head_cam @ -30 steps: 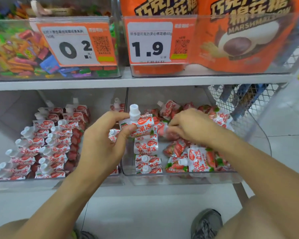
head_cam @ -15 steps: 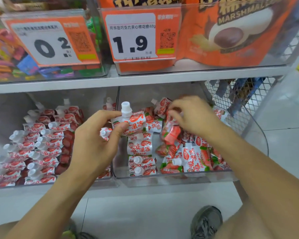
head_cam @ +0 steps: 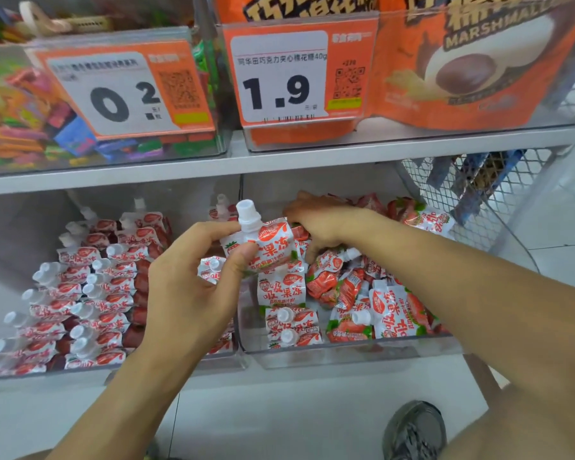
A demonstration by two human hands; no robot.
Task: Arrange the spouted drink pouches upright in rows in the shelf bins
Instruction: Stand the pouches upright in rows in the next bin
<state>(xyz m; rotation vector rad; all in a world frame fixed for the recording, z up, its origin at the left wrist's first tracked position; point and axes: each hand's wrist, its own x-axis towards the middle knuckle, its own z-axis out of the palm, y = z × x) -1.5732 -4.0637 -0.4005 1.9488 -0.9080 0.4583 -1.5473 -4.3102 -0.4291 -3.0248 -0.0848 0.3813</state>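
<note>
Head view: a person's two bare arms reach toward a shop shelf with clear bins on two levels.
Shelf (head_cam: 279, 154): a grey board runs across the frame, with bins above it and below it.
Upper bins: the left one holds mixed coloured sweets (head_cam: 17, 127) behind a price card reading 0.2 (head_cam: 123, 91); the right one holds orange marshmallow bags (head_cam: 462, 64) behind a price card reading 1.9 (head_cam: 279, 74).
Wire mesh panel (head_cam: 472, 184): stands at the right end of the lower level.
Left lower bin (head_cam: 113, 371): filled with spouted pouches (head_cam: 90, 293) standing in rows, white caps up and leaning left.
Right lower bin (head_cam: 346, 351): a short row of upright pouches (head_cam: 283, 290) along its left side; beside them a loose pile of pouches (head_cam: 372, 293) lying at all angles.
Left hand (head_cam: 193, 290): thumb and curled fingers pinch a held pouch (head_cam: 263, 247) by its left edge.
Held pouch: upright, white cap on top, raised above the divide between the two lower bins, at the back end of the short row.
Right hand (head_cam: 326, 224): palm down over the back of the loose pile, fingers curled down among the pouches; whether it holds one cannot be told.
Shoe (head_cam: 415, 429): grey, on the pale floor below the right arm.
</note>
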